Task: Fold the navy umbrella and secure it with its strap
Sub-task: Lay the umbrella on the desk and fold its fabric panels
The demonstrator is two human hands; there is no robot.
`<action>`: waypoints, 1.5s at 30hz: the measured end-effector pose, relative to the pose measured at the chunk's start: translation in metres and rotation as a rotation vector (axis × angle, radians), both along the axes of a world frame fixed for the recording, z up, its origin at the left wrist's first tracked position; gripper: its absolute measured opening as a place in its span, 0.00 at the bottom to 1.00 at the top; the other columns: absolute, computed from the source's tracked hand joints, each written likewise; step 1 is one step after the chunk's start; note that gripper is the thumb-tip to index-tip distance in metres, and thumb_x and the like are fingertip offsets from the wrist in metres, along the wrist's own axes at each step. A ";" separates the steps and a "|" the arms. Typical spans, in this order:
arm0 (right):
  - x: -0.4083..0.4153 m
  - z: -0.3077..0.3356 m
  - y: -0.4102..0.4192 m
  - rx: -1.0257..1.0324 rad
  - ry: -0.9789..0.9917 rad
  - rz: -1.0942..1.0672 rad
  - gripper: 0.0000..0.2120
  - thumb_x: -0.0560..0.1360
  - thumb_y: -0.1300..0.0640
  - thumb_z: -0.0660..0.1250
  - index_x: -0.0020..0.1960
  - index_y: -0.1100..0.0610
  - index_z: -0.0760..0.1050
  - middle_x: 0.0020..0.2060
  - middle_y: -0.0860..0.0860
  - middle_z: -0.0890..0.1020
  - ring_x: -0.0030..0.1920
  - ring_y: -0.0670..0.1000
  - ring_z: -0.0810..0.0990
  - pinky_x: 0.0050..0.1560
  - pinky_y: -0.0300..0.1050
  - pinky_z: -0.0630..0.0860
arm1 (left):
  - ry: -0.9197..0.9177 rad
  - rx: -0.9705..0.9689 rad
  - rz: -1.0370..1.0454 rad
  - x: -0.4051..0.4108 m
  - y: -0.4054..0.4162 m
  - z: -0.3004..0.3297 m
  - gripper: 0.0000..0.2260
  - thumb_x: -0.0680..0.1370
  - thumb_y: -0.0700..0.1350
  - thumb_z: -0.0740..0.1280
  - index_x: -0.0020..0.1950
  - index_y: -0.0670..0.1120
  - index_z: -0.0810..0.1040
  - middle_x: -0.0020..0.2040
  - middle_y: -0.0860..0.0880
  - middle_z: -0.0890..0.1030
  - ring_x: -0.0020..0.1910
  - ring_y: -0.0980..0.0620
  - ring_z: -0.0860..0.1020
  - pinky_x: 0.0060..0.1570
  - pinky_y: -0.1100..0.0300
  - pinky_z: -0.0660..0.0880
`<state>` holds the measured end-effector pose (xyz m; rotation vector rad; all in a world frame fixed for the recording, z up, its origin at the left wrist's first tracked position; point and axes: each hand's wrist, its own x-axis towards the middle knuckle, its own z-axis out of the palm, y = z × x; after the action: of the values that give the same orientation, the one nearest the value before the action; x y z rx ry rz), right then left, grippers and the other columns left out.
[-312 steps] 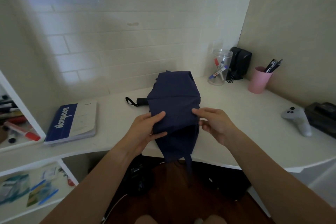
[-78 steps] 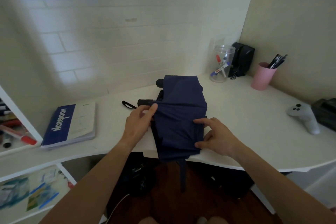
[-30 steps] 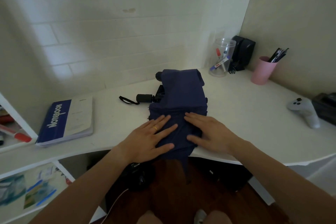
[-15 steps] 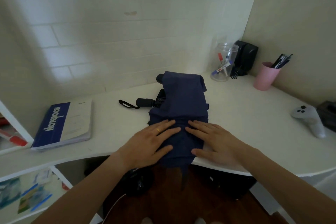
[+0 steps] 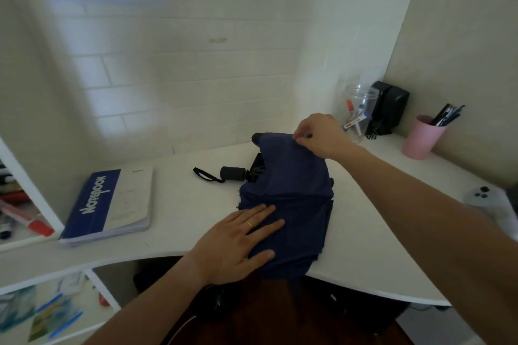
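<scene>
Now left hand flattens navy umbrella; right hand pinches it.

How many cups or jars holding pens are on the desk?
2: a clear jar near the back corner behind the right hand, and a pink cup further right by the wall.
</scene>
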<state>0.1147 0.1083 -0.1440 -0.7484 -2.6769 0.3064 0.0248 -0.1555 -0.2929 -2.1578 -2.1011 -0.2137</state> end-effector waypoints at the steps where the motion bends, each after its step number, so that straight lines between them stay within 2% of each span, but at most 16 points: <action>1: 0.003 0.001 -0.002 -0.027 0.055 0.006 0.08 0.75 0.58 0.71 0.53 0.54 0.86 0.49 0.51 0.87 0.51 0.51 0.83 0.56 0.44 0.78 | 0.010 0.005 -0.004 -0.001 0.000 0.000 0.28 0.84 0.66 0.45 0.83 0.60 0.46 0.84 0.54 0.44 0.82 0.58 0.42 0.80 0.59 0.40; 3: 0.007 0.001 -0.005 -0.051 0.128 -0.004 0.09 0.75 0.54 0.73 0.54 0.53 0.85 0.53 0.52 0.85 0.54 0.51 0.81 0.60 0.49 0.78 | 0.019 0.009 -0.013 -0.001 -0.001 0.000 0.29 0.84 0.66 0.45 0.83 0.59 0.47 0.84 0.54 0.45 0.82 0.57 0.43 0.80 0.59 0.40; 5: 0.008 -0.001 -0.005 -0.124 0.121 -0.139 0.25 0.75 0.44 0.71 0.68 0.53 0.76 0.64 0.56 0.78 0.63 0.57 0.77 0.64 0.56 0.76 | 0.011 0.010 -0.012 0.001 -0.002 -0.001 0.29 0.84 0.67 0.45 0.83 0.59 0.47 0.84 0.54 0.45 0.82 0.57 0.42 0.80 0.59 0.40; 8: 0.009 -0.002 -0.008 -0.517 0.144 -0.384 0.35 0.75 0.44 0.72 0.72 0.65 0.68 0.65 0.61 0.77 0.62 0.61 0.78 0.61 0.56 0.78 | -0.013 -0.001 -0.011 0.001 -0.003 -0.001 0.30 0.84 0.67 0.45 0.83 0.59 0.46 0.84 0.54 0.44 0.82 0.58 0.41 0.80 0.58 0.40; 12: 0.008 -0.008 -0.010 -0.701 0.448 -0.395 0.23 0.70 0.64 0.76 0.64 0.62 0.77 0.57 0.60 0.82 0.52 0.56 0.81 0.50 0.48 0.80 | -0.010 0.014 -0.020 0.000 -0.003 -0.002 0.31 0.83 0.68 0.48 0.83 0.58 0.47 0.84 0.53 0.45 0.82 0.57 0.42 0.79 0.59 0.39; 14: 0.014 -0.003 -0.014 -0.808 0.632 -0.324 0.15 0.71 0.67 0.75 0.58 0.60 0.81 0.51 0.56 0.84 0.48 0.53 0.83 0.44 0.42 0.79 | -0.015 0.024 -0.026 0.000 -0.003 -0.004 0.31 0.83 0.68 0.48 0.83 0.58 0.48 0.84 0.53 0.45 0.82 0.57 0.42 0.80 0.58 0.40; 16: 0.027 0.006 -0.022 -0.859 0.728 -0.220 0.11 0.73 0.66 0.75 0.55 0.59 0.83 0.48 0.51 0.85 0.51 0.52 0.84 0.46 0.40 0.80 | -0.019 0.046 -0.033 -0.001 -0.002 -0.006 0.31 0.83 0.68 0.49 0.83 0.57 0.49 0.84 0.52 0.46 0.83 0.57 0.44 0.80 0.57 0.43; 20: 0.058 0.003 -0.040 -0.787 0.690 -0.100 0.08 0.73 0.59 0.76 0.51 0.58 0.84 0.49 0.54 0.87 0.52 0.53 0.85 0.55 0.49 0.82 | -0.021 0.046 -0.031 -0.002 -0.002 -0.007 0.31 0.83 0.68 0.49 0.83 0.56 0.51 0.84 0.52 0.48 0.83 0.56 0.45 0.81 0.55 0.47; 24: 0.085 -0.014 -0.063 -0.665 0.643 -0.019 0.05 0.73 0.60 0.76 0.47 0.60 0.83 0.45 0.56 0.87 0.46 0.50 0.84 0.48 0.50 0.82 | -0.024 0.067 -0.030 0.002 -0.004 -0.004 0.31 0.83 0.68 0.49 0.83 0.55 0.54 0.84 0.51 0.50 0.83 0.53 0.47 0.81 0.53 0.51; 26: 0.095 -0.024 -0.074 -0.597 0.625 0.015 0.04 0.73 0.63 0.76 0.46 0.60 0.82 0.45 0.56 0.86 0.45 0.48 0.84 0.43 0.42 0.81 | -0.062 0.123 -0.021 0.005 -0.006 -0.004 0.31 0.83 0.67 0.53 0.82 0.53 0.60 0.84 0.48 0.55 0.83 0.49 0.52 0.80 0.51 0.57; 30: 0.109 -0.051 -0.088 -0.493 0.675 -0.059 0.08 0.70 0.64 0.78 0.45 0.54 0.84 0.53 0.52 0.78 0.48 0.41 0.80 0.43 0.29 0.77 | -0.306 0.333 0.096 0.024 -0.015 -0.001 0.31 0.76 0.63 0.69 0.76 0.52 0.68 0.73 0.50 0.69 0.69 0.54 0.70 0.62 0.54 0.77; 34: 0.119 -0.071 -0.098 -0.581 0.608 -0.044 0.07 0.72 0.64 0.76 0.46 0.53 0.84 0.53 0.52 0.81 0.49 0.51 0.83 0.47 0.33 0.79 | -1.104 0.504 0.330 0.040 -0.010 0.025 0.40 0.69 0.48 0.82 0.72 0.57 0.60 0.65 0.54 0.69 0.53 0.54 0.78 0.46 0.62 0.80; 36: 0.122 -0.075 -0.102 -0.659 0.611 -0.009 0.07 0.74 0.66 0.74 0.48 0.56 0.83 0.49 0.50 0.84 0.49 0.53 0.84 0.47 0.36 0.80 | -1.182 0.519 0.317 0.039 -0.003 0.035 0.38 0.69 0.44 0.82 0.72 0.55 0.64 0.66 0.54 0.67 0.54 0.55 0.79 0.46 0.65 0.80; 39: 0.125 -0.077 -0.105 -0.703 0.625 0.006 0.09 0.74 0.67 0.74 0.50 0.56 0.82 0.47 0.50 0.85 0.47 0.52 0.84 0.47 0.41 0.81 | -1.198 0.516 0.290 0.043 0.000 0.045 0.23 0.73 0.46 0.79 0.65 0.52 0.76 0.65 0.53 0.69 0.55 0.56 0.79 0.47 0.68 0.78; 42: 0.130 -0.079 -0.107 -0.779 0.626 0.024 0.14 0.73 0.69 0.74 0.55 0.58 0.78 0.45 0.59 0.84 0.44 0.58 0.84 0.45 0.44 0.83 | -1.373 0.535 0.261 0.045 -0.002 0.047 0.08 0.78 0.45 0.73 0.57 0.52 0.84 0.61 0.50 0.82 0.54 0.54 0.82 0.47 0.65 0.78; 45: 0.137 -0.086 -0.106 -0.858 0.597 0.032 0.21 0.72 0.70 0.74 0.60 0.55 0.74 0.42 0.62 0.83 0.44 0.61 0.83 0.48 0.46 0.83 | -1.581 0.502 0.276 0.042 -0.012 0.044 0.09 0.79 0.45 0.70 0.56 0.43 0.85 0.56 0.44 0.86 0.52 0.50 0.81 0.49 0.55 0.77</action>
<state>0.2516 0.0026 -0.2296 -0.6698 -1.9245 1.4742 0.0668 -0.1672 -0.2487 -1.2641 -2.2291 -2.6780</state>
